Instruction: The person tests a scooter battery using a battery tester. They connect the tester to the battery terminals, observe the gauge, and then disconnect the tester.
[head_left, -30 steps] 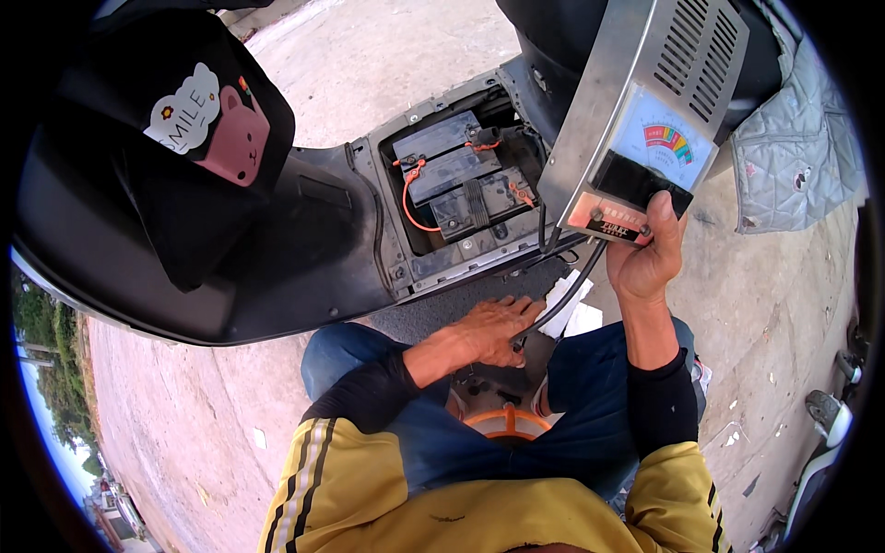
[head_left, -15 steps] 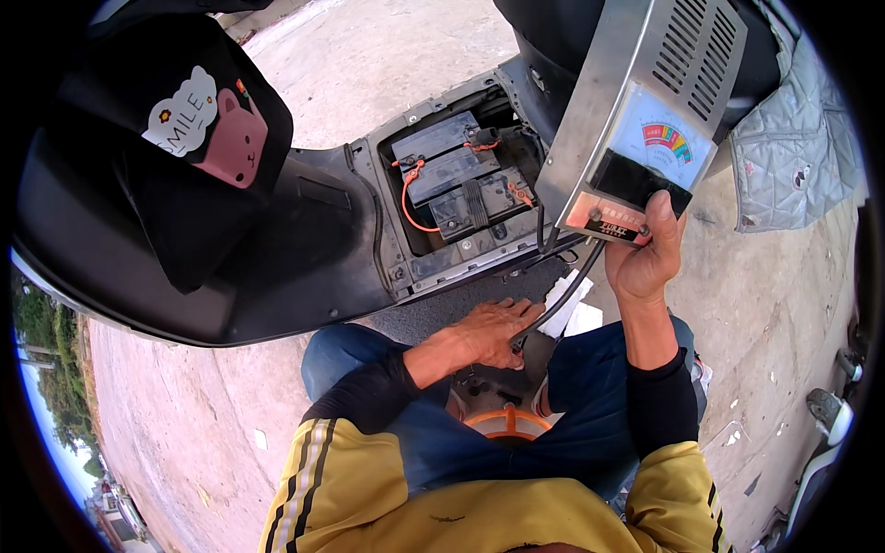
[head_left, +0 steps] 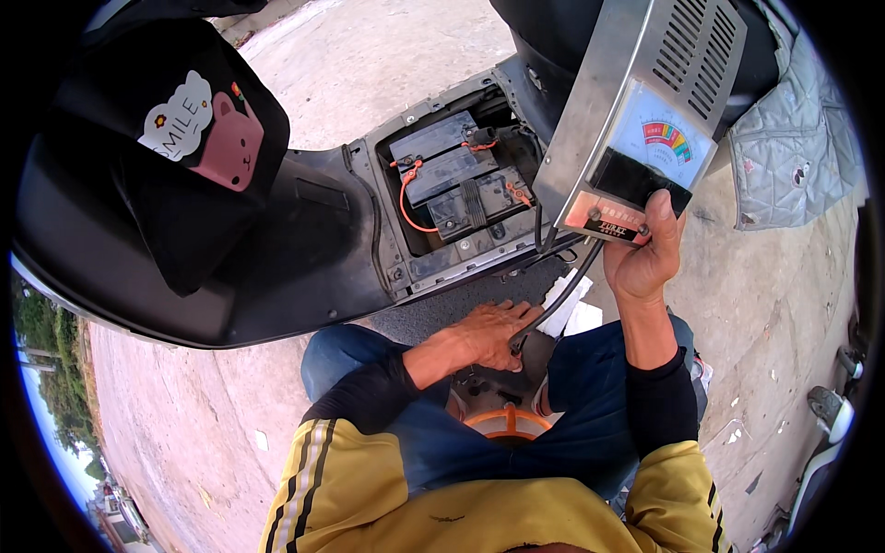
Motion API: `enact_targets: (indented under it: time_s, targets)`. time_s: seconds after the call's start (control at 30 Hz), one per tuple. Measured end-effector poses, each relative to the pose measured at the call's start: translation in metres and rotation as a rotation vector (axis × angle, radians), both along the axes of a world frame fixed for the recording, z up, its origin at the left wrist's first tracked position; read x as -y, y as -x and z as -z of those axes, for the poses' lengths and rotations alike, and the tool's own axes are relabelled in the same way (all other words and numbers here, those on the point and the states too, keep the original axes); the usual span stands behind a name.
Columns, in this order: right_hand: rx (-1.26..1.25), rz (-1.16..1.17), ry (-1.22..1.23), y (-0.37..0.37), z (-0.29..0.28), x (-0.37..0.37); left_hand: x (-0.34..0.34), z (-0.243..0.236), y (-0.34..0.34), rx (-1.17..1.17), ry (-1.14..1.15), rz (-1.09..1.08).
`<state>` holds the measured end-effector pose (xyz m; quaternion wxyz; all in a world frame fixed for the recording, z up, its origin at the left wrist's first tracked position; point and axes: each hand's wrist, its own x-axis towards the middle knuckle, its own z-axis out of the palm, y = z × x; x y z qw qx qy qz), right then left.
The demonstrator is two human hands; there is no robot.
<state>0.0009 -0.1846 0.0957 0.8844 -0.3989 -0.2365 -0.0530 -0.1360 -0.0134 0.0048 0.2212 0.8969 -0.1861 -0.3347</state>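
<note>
My right hand (head_left: pixel 644 255) grips the lower end of a battery tester (head_left: pixel 583 118), a metal box with vent slots and a coloured needle dial (head_left: pixel 666 143). Its thumb presses the front near a black panel; the other fingers are hidden behind. A thick black cable (head_left: pixel 572 284) runs from the tester's lower end down to my left hand (head_left: pixel 493 334), which is closed around its lower part between my knees. The cable's far end is mostly hidden. Beyond my hands, several dark batteries (head_left: pixel 444 152) with orange wires (head_left: pixel 406 203) sit in a scooter's open floor compartment (head_left: pixel 399 263).
The black scooter body (head_left: pixel 277 276) spans the left and top. A dark cover with a pink bear (head_left: pixel 232 138) hangs at left. A grey quilted cover (head_left: pixel 795 166) hangs at right. White pieces (head_left: pixel 583 319) and an orange-rimmed object (head_left: pixel 509 422) lie below my hands.
My head view has shifted very slightly. Both hands, the tester and the cable stay in practically the same places.
</note>
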Motion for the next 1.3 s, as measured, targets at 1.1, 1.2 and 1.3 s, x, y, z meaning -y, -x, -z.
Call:
enact_targets:
  time_s: [1.1, 1.2, 1.3]
  targets:
    - [-0.017, 0.009, -0.001, -0.002, 0.004, 0.003, 0.003, 0.014, 0.002, 0.053, 0.074, -0.021]
    - [-0.019, 0.009, 0.001, -0.002, 0.005, 0.001, 0.002, 0.014, 0.002, 0.043, 0.067, -0.025]
    - [-0.006, 0.014, 0.005, -0.001, 0.003, 0.0, 0.002, 0.015, 0.002, 0.04, 0.066, -0.027]
